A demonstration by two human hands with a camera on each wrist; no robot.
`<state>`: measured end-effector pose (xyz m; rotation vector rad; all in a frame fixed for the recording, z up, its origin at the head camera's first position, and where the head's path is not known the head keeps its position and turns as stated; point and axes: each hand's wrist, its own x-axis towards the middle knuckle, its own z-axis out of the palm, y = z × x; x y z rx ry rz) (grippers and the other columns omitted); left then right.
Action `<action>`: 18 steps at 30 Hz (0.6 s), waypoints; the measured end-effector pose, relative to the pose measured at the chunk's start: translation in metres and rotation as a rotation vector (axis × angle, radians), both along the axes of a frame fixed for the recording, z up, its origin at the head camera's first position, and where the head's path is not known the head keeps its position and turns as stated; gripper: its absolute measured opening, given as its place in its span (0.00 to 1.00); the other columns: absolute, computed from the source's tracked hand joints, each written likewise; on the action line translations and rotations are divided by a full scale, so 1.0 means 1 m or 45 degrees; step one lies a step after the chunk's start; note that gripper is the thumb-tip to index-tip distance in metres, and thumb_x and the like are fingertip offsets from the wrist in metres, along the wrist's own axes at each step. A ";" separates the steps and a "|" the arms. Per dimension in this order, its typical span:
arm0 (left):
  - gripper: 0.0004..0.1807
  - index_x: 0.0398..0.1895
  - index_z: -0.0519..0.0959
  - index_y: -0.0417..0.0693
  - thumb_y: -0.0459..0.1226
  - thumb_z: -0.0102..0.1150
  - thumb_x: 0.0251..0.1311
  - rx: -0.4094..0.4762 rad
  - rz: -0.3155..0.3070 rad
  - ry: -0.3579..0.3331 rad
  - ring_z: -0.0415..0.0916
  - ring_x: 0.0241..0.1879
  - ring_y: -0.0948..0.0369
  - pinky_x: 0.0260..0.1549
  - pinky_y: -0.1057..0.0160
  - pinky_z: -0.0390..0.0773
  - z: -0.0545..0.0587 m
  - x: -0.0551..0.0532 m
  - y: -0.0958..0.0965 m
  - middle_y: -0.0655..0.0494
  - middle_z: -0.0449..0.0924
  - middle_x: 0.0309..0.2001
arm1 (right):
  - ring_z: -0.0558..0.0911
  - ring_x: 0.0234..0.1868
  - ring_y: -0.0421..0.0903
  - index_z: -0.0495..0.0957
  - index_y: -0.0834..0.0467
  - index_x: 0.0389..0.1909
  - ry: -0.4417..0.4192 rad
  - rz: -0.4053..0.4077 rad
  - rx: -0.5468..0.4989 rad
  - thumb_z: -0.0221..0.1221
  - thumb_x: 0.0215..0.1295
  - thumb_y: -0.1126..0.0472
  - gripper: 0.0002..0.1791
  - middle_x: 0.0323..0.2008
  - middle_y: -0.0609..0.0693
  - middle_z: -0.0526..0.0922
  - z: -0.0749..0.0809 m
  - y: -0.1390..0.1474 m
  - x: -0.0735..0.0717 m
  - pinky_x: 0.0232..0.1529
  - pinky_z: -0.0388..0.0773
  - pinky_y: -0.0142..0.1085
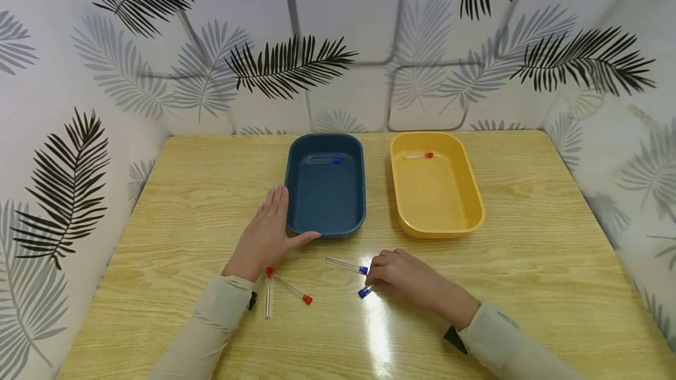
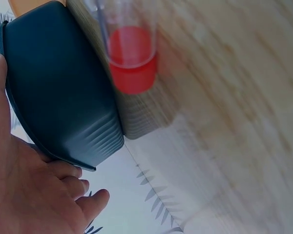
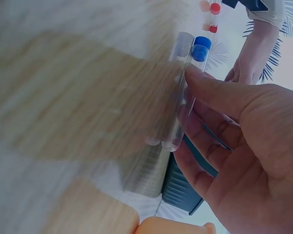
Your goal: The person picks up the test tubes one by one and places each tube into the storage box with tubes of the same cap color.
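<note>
Over the desk, the right hand has a grasping grip, pinching a blue-capped tube between thumb and fingers, at or just above the wood. The left hand isn't clenched: its fingers lie straight along the side of the dark blue tray, thumb at the near rim. That tray contains another blue-capped tube; the yellow tray has a red-capped one. I'd call this the pick-up step of sorting by cap colour. Next, it seems, calls for a clean lift over the blue rim, without nudging the neighbouring blue-capped tube.
</note>
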<state>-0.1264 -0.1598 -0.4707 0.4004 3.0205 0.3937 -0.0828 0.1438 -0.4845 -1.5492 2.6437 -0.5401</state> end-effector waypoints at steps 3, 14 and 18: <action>0.64 0.73 0.37 0.41 0.78 0.35 0.44 0.003 0.001 0.000 0.31 0.71 0.54 0.66 0.52 0.46 0.000 0.000 0.000 0.47 0.34 0.73 | 0.74 0.35 0.38 0.83 0.51 0.33 -0.035 0.014 -0.024 0.65 0.55 0.61 0.04 0.32 0.39 0.79 0.000 0.000 -0.001 0.36 0.71 0.30; 0.65 0.73 0.36 0.41 0.78 0.34 0.44 0.005 0.006 -0.015 0.30 0.71 0.54 0.67 0.52 0.46 0.002 0.001 0.000 0.48 0.34 0.73 | 0.74 0.36 0.36 0.82 0.53 0.35 -0.195 -0.074 0.040 0.62 0.59 0.60 0.04 0.33 0.40 0.77 0.000 0.002 0.002 0.40 0.74 0.28; 0.65 0.73 0.36 0.41 0.78 0.34 0.43 0.008 0.011 -0.018 0.30 0.71 0.54 0.66 0.52 0.46 0.002 0.001 0.001 0.48 0.34 0.73 | 0.73 0.35 0.35 0.81 0.52 0.35 -0.205 -0.082 0.014 0.62 0.60 0.60 0.03 0.32 0.39 0.76 -0.001 0.004 0.003 0.40 0.74 0.29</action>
